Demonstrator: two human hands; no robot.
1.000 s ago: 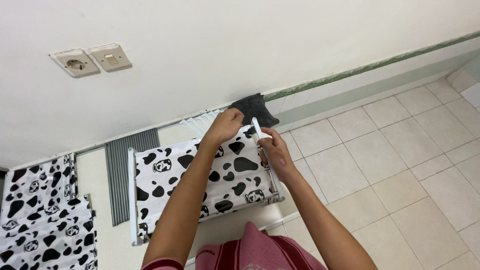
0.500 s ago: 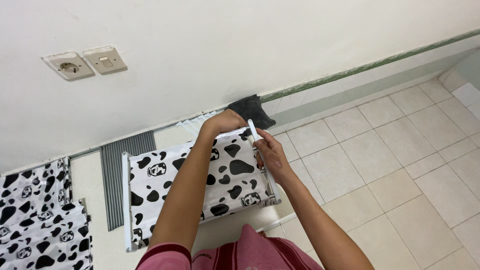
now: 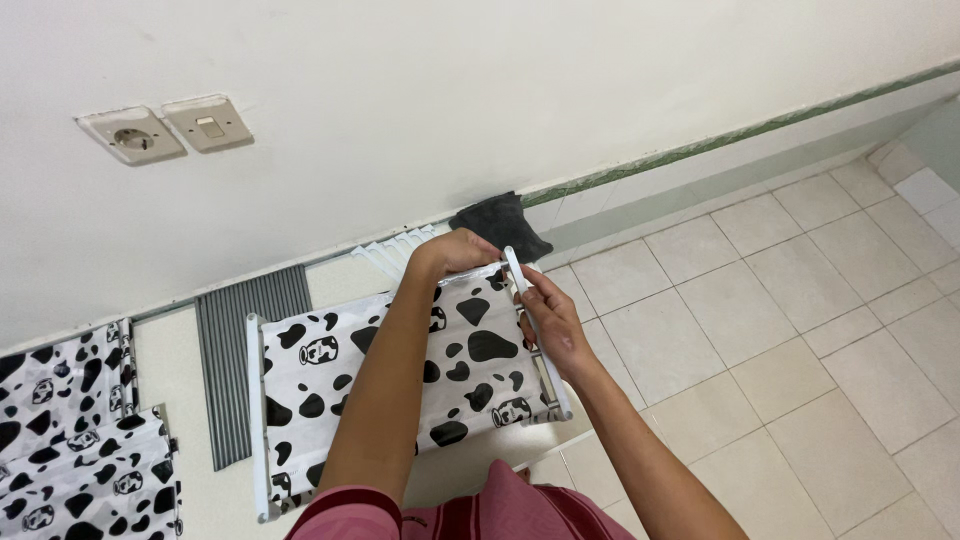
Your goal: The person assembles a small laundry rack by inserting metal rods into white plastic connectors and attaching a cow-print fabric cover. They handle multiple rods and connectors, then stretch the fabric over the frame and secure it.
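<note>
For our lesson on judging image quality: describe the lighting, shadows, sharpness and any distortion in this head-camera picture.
Head view: soft, even light, no glare on the floor tiles; only faint shadows under the cow-print fabric shelf and along the wall base. Left hand and right hand are sharp, with little motion blur. The green wall stripe runs tilted and slightly bowed, which suggests a wide lens.

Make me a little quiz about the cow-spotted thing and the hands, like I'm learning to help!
1. True or false: the right hand grips a white tube.
2. Where does the left hand rest? A) on the cow-print panel's far corner B) on the wall socket C) on the floor tiles
3. What lies left of the panel, flat by the wall?

Key:
1. True
2. A
3. A bundle of grey rods
</note>
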